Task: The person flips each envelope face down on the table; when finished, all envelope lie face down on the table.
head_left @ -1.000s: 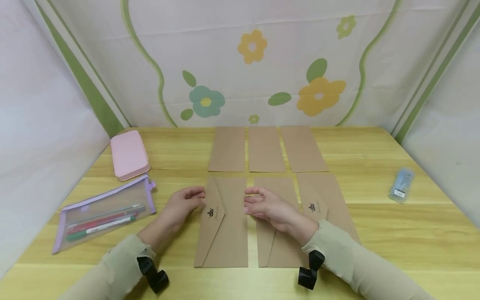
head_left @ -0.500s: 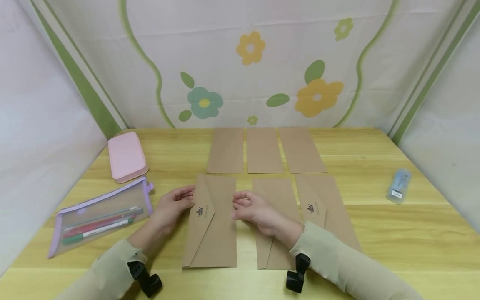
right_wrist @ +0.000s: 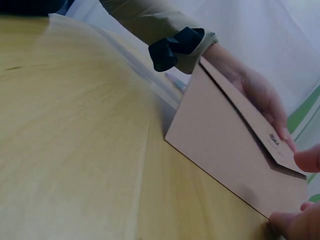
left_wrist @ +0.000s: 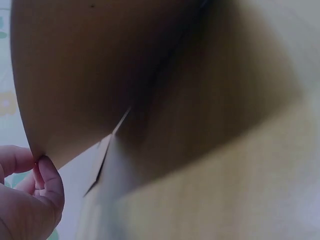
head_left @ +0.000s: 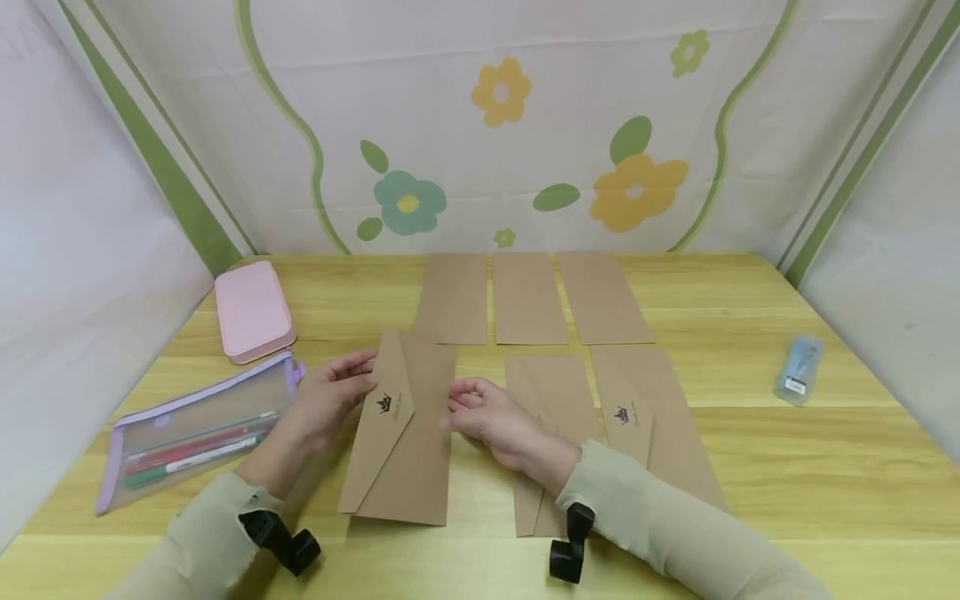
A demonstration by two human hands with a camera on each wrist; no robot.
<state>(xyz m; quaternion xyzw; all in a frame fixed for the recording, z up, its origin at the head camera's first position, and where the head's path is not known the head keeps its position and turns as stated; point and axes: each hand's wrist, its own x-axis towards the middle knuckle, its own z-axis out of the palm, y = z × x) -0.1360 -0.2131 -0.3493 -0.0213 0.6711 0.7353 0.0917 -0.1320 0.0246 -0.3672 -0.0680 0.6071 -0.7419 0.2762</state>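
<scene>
A brown kraft envelope (head_left: 412, 442) with a pointed flap and a black crown print is raised off the table, casting a shadow below it. My left hand (head_left: 322, 408) pinches its left edge; the left wrist view shows thumb and finger of that hand (left_wrist: 37, 195) meeting on the paper. My right hand (head_left: 502, 425) holds the opposite edge, and in the right wrist view its fingers (right_wrist: 300, 225) lie at the envelope's corner side. A second flapped envelope (head_left: 551, 383) lies partly under my right forearm, and a third, crown-printed envelope (head_left: 675, 417) is to its right.
Along the back edge lie three plain brown envelopes (head_left: 528, 300) in a row. On the left are a pink case (head_left: 257, 308) and a clear purple-trimmed zip pouch (head_left: 195, 417) with pens. A small pale-blue item (head_left: 800, 371) sits at the far right of the wooden table (head_left: 810, 483).
Both hands have shifted left with the front-left envelope, which has slid away from its neighbour and now rises off the table, tilted. The other envelopes stay put.
</scene>
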